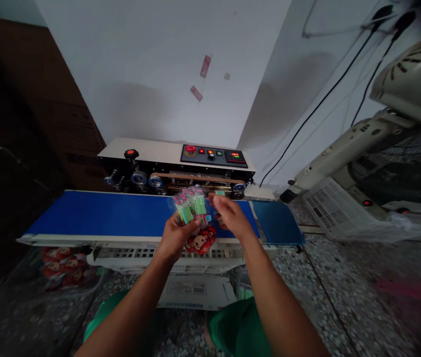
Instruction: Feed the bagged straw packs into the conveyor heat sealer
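Note:
My left hand grips a bunch of clear plastic packets with light green sticks, pink tops and red-haired cartoon heads at the lower end. The bunch is held over the front edge of a blue conveyor belt. To its right, my right hand has its fingers drawn together at another such packet, partly hidden behind the hand. That packet lies close to the rollers of a band sealing machine.
The machine's panel has a red stop button and a lit display. A bag of red-haired figures lies low on the left. At right are a white plastic basket and a beige machine arm. Cardboard lies below.

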{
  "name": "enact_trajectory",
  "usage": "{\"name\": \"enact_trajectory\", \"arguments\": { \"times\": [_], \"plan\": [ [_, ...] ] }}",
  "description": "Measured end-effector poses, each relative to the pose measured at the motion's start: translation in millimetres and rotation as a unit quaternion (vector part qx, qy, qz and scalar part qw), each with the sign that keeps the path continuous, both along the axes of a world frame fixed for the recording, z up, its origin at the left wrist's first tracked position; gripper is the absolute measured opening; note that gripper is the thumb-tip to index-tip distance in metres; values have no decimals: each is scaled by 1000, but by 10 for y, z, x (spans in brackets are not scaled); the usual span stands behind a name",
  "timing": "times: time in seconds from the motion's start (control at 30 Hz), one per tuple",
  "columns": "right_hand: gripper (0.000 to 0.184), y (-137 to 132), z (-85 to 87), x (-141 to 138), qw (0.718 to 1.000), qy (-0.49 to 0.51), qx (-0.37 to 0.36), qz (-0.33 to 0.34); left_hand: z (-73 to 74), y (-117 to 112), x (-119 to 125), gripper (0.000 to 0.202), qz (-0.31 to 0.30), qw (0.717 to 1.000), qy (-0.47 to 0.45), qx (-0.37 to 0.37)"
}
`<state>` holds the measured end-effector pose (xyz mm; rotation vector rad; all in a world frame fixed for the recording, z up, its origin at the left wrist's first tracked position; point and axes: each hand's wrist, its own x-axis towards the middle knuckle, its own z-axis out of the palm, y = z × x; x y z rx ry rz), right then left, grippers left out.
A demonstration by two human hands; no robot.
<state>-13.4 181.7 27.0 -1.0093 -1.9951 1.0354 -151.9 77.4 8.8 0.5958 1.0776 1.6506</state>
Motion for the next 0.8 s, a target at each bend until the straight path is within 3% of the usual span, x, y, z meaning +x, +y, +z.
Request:
{"name": "enact_trajectory", "arguments": {
  "times": [0.07,0.37,0.57,0.63,0.73,0.8],
  "plan": [
    [41,-135,15,-104,997,31,-39,56,10,-6,7,33,3,1000,-1,5],
    [35,-198,-56,-99,987,135,3,-82,-27,14,-2,35,16,1000,-4,20],
    [33,-219,-82,-92,985,161,-6,-55,-36,20,9,35,16,1000,4,27],
    [32,-231,-85,-105,985,159,28,-57,-38,21,19,36,19,999,2,28],
    [29,-262,-75,-125,975,159,105,-116,-35,24,35,38,16,999,3,31],
    [28,-296,-61,-141,970,163,116,-138,-30,26,43,38,10,999,3,31]
  ]
}}
